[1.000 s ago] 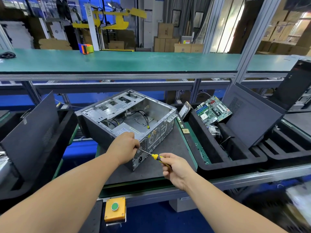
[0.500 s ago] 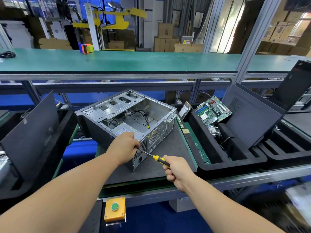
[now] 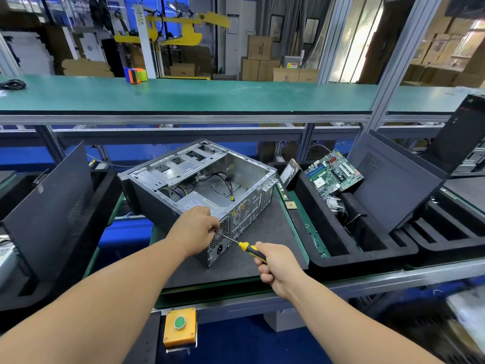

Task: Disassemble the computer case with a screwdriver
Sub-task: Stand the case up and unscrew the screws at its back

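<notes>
An open grey computer case (image 3: 183,185) lies on its side on a dark mat (image 3: 265,240), its rear panel facing me and cables showing inside. My left hand (image 3: 195,227) rests on the case's near top corner, fingers curled around the screwdriver's tip at the rear panel. My right hand (image 3: 278,264) grips the yellow and black screwdriver (image 3: 249,249), whose shaft slants up and left to the power supply grille.
A black foam tray (image 3: 367,248) at the right holds a green motherboard (image 3: 333,172) and a leaning grey side panel (image 3: 393,179). Another dark panel (image 3: 49,203) leans in a tray at the left. A yellow button box (image 3: 179,327) hangs below the bench edge.
My right hand has closed more tightly around the screwdriver handle and shifted slightly. The left hand and the case stay where they were.
</notes>
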